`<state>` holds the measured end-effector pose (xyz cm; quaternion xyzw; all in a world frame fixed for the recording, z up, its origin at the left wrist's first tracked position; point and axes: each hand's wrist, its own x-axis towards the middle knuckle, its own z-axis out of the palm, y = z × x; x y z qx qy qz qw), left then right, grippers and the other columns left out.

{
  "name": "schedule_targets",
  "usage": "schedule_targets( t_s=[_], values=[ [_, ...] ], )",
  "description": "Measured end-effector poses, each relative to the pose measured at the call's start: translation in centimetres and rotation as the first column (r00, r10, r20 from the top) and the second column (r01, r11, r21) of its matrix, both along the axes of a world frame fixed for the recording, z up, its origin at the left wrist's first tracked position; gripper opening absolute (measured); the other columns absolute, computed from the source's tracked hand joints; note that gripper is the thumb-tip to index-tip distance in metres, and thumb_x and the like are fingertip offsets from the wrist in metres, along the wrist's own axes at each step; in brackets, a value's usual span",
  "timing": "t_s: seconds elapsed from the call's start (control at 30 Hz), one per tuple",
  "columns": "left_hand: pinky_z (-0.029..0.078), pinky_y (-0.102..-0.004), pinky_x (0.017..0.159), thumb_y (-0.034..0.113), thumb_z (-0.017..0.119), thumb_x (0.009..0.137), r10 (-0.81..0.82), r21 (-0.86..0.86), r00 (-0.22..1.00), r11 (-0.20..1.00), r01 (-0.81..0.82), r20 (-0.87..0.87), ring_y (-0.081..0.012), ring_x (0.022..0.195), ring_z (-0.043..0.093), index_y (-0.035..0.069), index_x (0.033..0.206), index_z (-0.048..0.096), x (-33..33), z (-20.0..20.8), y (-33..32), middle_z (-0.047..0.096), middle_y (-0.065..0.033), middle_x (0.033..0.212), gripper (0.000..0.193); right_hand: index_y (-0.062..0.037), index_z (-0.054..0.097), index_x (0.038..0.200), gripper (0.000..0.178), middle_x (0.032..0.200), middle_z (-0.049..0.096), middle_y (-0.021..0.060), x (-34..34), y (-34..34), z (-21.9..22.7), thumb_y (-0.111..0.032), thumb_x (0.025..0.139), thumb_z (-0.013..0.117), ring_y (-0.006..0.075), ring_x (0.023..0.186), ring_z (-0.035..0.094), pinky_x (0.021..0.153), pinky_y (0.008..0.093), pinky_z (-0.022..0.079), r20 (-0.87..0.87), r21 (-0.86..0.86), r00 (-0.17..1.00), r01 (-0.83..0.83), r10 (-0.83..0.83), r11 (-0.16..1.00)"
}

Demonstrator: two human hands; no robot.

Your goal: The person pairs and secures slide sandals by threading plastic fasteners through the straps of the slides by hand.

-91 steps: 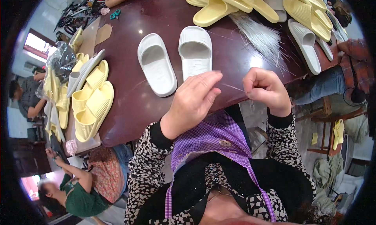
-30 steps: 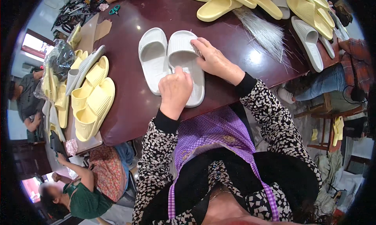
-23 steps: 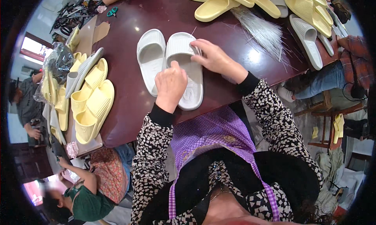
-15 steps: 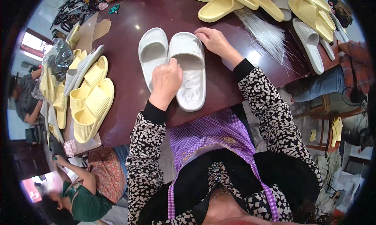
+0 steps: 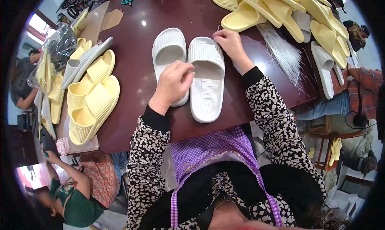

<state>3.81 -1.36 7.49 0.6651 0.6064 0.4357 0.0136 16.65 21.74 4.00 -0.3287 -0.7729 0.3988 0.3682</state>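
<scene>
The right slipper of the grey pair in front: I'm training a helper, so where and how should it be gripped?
Probably by the strap, coming from the heel end and pinching its rear edge from above and below. The slipper lies sole down, and the strap arches over it, open toward the heel.

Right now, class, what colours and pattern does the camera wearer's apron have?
The apron is a small purple-and-white check; the head view shows it best.

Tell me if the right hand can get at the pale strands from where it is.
Probably yes: the right hand is just to their left, and no slipper lies between it and the pale strands. Yellow slippers crowd only their far end; the near end looks open.
</scene>
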Motion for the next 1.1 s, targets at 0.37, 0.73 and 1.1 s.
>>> schedule_targets(
  t_s=[0.37,0.73,1.1],
  values=[
    [0.049,-0.0436,0.073,0.005,0.057,0.086,0.138,-0.003,0.990,0.990,-0.138,0.007,-0.0353,0.085,0.060,0.003,0.091,0.058,-2.6,-1.1,0.5,0.062,-0.0128,0.090,0.005,0.0059,0.061,0.105,0.027,0.087,0.065,0.0071,-5.5,0.0,5.4,-0.003,0.081,0.066,0.0116,0.069,0.059,0.062,0.0242,0.050,-0.233,-0.272,0.938,-0.316,0.256,0.909],
    [0.049,-0.0414,0.074,0.005,0.056,0.087,0.079,-0.003,0.996,0.997,-0.079,-0.036,-0.0353,0.084,0.061,0.003,0.094,0.060,-2.8,-0.3,0.2,0.064,-0.0146,0.091,0.009,-0.0009,0.067,0.095,0.016,0.077,0.064,0.0043,-11.4,-2.6,6.0,-0.012,0.083,0.064,0.0118,0.065,0.057,0.058,0.0286,0.048,0.306,0.040,0.856,-0.448,0.416,0.893],
    [0.052,-0.0436,0.068,0.004,0.055,0.082,0.084,-0.010,0.979,0.996,-0.087,-0.185,-0.0345,0.077,0.063,0.003,0.090,0.056,-2.1,-0.6,-0.1,0.062,-0.0160,0.086,0.008,-0.0011,0.067,0.099,0.020,0.086,0.064,0.0031,-11.0,-4.1,7.6,-0.014,0.084,0.064,0.0107,0.076,0.056,0.066,0.0274,0.046,0.418,-0.256,0.693,-0.531,0.588,0.808]
  ],
)
